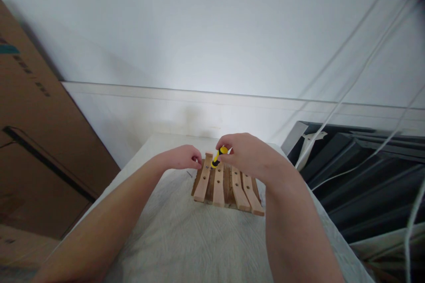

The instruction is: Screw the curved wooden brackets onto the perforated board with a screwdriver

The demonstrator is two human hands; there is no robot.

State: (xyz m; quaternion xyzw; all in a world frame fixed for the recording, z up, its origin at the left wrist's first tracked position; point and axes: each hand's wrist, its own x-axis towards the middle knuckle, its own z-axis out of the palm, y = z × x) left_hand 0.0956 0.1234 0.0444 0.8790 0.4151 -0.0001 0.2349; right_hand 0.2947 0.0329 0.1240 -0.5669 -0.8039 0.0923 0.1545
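My right hand (247, 154) is closed around a screwdriver (219, 157) with a yellow and black handle, tilted and pointing down to the left. Its lower end is over the wooden pieces; I cannot tell whether the tip touches one. Under it, several pale wooden slats (218, 188) with dark holes lie side by side on a brown board (210, 194). My left hand (186, 158) is beside the leftmost slat (202, 181), fingers curled and thumb near the fingertips; whatever is in them is hidden. A thin dark screw or nail (189, 174) lies on the cloth below this hand.
A pale cloth (186, 230) covers the table, which stands against a white wall (199, 31). Large cardboard boxes (36, 141) are on the left. Dark panels (372, 172) and hanging white cables (352, 79) are on the right.
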